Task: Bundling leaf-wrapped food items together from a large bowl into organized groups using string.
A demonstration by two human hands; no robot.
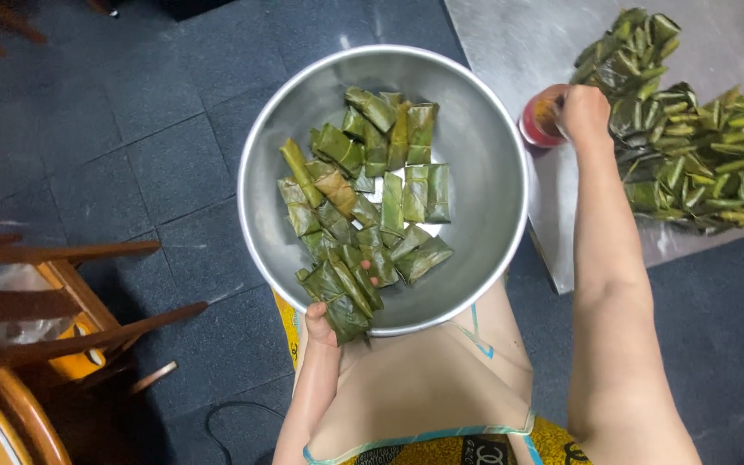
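I see left hand (322, 325) gripping rim of steel bowl (484, 155), thumb pinning leaf parcels (363, 202), roughly two dozen already inside. Right hand (585, 112) closed, fingers apparently around red cup (540, 119) on metal table (510, 43). Larger parcel pile (691, 146) left there, outside bowl.

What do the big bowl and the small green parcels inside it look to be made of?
Bowl: likely stainless steel, going by its brushed grey sheen and soft reflections. Parcels: seemingly folded leaf wrappers, perhaps banana leaf, green with brownish patches and lengthwise veins; their contents are hidden.
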